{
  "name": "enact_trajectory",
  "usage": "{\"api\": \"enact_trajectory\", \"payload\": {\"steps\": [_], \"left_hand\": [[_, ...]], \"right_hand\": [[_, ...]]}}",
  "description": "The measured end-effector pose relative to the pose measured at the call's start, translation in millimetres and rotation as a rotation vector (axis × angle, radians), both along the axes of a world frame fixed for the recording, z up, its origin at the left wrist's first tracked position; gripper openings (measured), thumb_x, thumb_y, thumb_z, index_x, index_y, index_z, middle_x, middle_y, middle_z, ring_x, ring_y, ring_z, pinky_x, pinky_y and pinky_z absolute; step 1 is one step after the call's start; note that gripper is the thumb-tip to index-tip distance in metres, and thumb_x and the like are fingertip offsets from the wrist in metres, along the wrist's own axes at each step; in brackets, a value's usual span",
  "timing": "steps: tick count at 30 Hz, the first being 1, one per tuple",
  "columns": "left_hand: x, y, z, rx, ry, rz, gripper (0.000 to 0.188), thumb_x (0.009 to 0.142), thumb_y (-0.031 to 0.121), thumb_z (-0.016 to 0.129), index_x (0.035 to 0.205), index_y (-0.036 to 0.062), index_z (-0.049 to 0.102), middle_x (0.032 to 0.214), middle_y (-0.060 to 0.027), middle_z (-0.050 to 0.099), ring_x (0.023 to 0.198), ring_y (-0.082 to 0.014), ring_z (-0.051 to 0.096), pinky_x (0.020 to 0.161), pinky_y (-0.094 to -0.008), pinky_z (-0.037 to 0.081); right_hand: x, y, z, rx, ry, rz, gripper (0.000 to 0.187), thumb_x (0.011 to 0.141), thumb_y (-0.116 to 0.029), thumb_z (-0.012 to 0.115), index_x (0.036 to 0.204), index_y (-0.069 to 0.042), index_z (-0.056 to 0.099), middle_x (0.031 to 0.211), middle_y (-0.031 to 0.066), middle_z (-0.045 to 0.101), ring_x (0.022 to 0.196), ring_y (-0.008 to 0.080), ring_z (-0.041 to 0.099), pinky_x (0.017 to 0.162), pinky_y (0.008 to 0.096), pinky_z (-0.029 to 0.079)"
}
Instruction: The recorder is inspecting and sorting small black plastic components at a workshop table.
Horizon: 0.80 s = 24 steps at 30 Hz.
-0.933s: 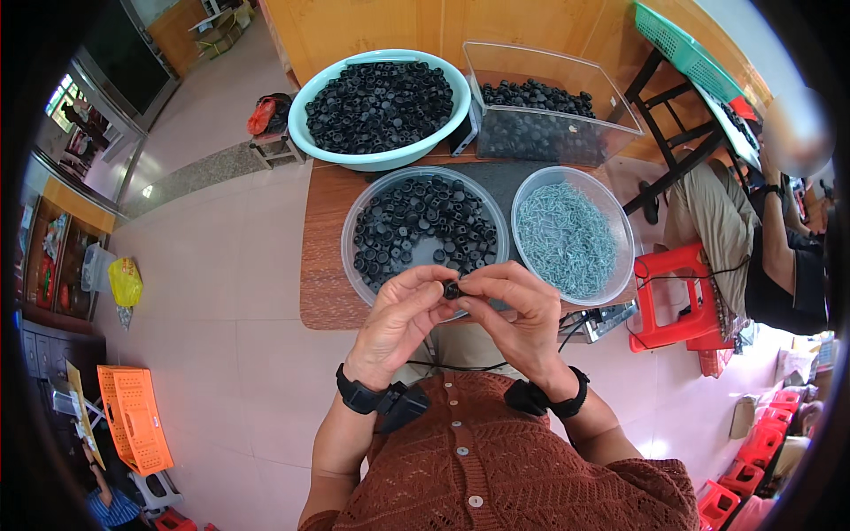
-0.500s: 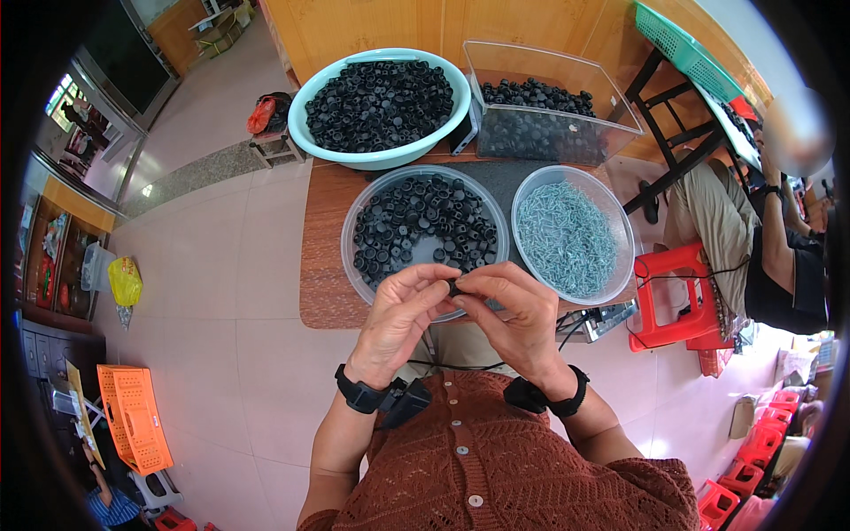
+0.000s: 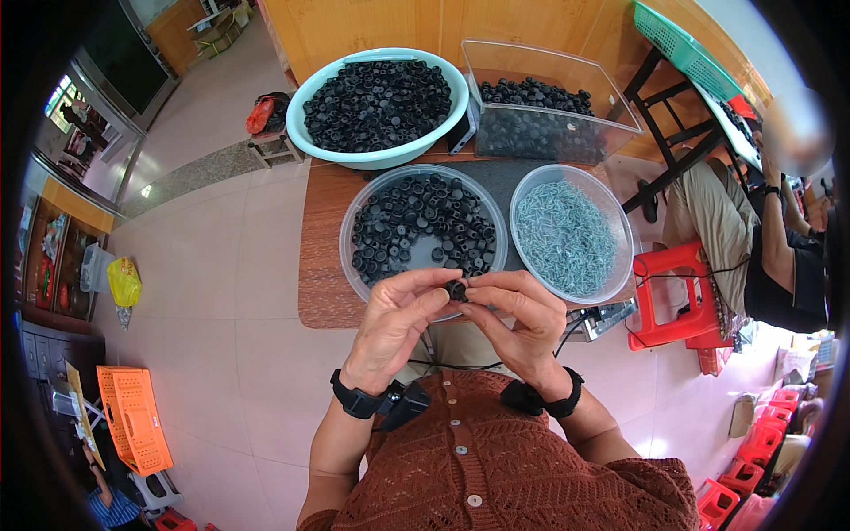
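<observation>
Holding one black cap (image 3: 455, 290) at the fingertips, in view over the near edge of a clear tub (image 3: 425, 249); impossible to judge how high above. Pinching it from one side with the left hand (image 3: 390, 323), thumb and index nearly closed on it, remaining fingers loosely curled. Meeting it from the other side with the right hand (image 3: 518, 314), thumb and index parted only by about the cap's own thickness. Unable to tell whether also gripping a screw: too small and too covered.

Probably in the middle of working the cap between both hands, not at picking up or putting down. Calling next, most likely, for a firm left pinch and small, careful finger movements on the right, without letting the cap slip.

Farther out, seeing more caps heaped loosely in the clear tub, and to its right silvery screws (image 3: 565, 237) filling a second tub (image 3: 622, 232). Behind these on the table (image 3: 320, 265), finding a pale basin (image 3: 372, 160) and a see-through box (image 3: 615, 133), both also holding caps.

Compared with half a second ago, showing more of the cap's round face instead of a thin edge; holding the right hand slightly farther right. Noticing no clear change among the containers.
</observation>
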State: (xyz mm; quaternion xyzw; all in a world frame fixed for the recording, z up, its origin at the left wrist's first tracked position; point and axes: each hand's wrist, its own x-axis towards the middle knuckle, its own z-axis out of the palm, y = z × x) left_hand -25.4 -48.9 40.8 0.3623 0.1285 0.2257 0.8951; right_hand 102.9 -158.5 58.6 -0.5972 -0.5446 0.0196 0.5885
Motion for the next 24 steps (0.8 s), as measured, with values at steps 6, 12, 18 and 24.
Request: {"api": "enact_trajectory", "payload": {"steps": [6, 12, 18, 24], "left_hand": [[1.0, -1.0, 0.6, 0.03, 0.026, 0.01, 0.024, 0.086, 0.002, 0.06, 0.11, -0.0006, 0.06, 0.106, -0.0117, 0.063, 0.095, -0.016, 0.061, 0.083, -0.0297, 0.052], [1.2, -1.4, -0.6, 0.022, 0.03, 0.014, 0.024, 0.086, 0.002, 0.06, 0.109, -0.0002, 0.059, 0.103, -0.0103, 0.063, 0.093, -0.0153, 0.062, 0.082, -0.0292, 0.052], [2.4, -1.1, -2.5, 0.008, 0.025, 0.006, 0.022, 0.086, 0.002, 0.06, 0.108, -0.0006, 0.059, 0.103, -0.0103, 0.063, 0.093, -0.0151, 0.062, 0.082, -0.0287, 0.053], [2.7, -2.1, -2.8, 0.014, 0.03, 0.016, 0.022, 0.086, 0.001, 0.06, 0.107, -0.0005, 0.06, 0.104, -0.0111, 0.063, 0.094, -0.0159, 0.062, 0.083, -0.0291, 0.053]], "right_hand": [[0.7, -2.1, -4.4, 0.008, 0.011, 0.001, 0.021, 0.068, 0.005, 0.073, 0.088, -0.003, 0.07, 0.09, 0.0083, 0.065, 0.074, 0.0157, 0.064, 0.062, 0.0246, 0.052], [-2.5, -2.9, -5.4, 0.013, 0.076, -0.004, 0.02, 0.068, 0.006, 0.072, 0.087, -0.002, 0.07, 0.089, 0.0082, 0.065, 0.073, 0.0156, 0.064, 0.061, 0.0248, 0.052], [-1.2, -3.8, -6.8, 0.015, 0.1, -0.009, 0.019, 0.069, 0.006, 0.071, 0.085, -0.002, 0.069, 0.089, 0.0081, 0.066, 0.074, 0.0157, 0.064, 0.06, 0.0255, 0.052], [1.6, -3.4, -9.1, 0.055, -0.061, -0.036, 0.019, 0.068, 0.005, 0.072, 0.085, -0.003, 0.069, 0.088, 0.0078, 0.066, 0.073, 0.017, 0.065, 0.059, 0.0258, 0.052]]}}
